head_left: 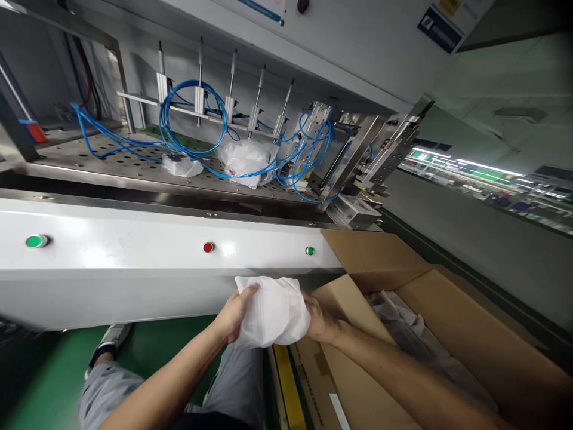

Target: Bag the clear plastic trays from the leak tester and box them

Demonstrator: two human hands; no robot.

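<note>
Bare forearms (172,370) come in from the bottom edge, yours, angling up toward the middle, and between them you've got a white wrapped bundle (274,312) held up in front of the machine! Your left hand (233,315) grips its left side, thumb pressed over the upper edge; your right hand (320,321) has hold of the right side, fingers partly hidden behind the wrapping. What's inside, you can't tell from here.

Just to your right, a cardboard box (483,340) stands with its flaps up, and your right forearm passes over its near flap. More pale wrapping (416,328) lies inside it.

Look ahead, just beyond the bundle: a white panel (134,239) carries a green button (36,241) at the left, a red button (208,247) in the middle, and a smaller green button (310,251) toward the right. Above it runs the perforated metal counter (143,170), where a small white packet (181,166) lies left of a larger white package (248,160). Blue tubing (165,119) loops around them, and five upright rods line up on a rail behind. Down below, your shoe (111,339) rests on the green floor (49,370).
</note>
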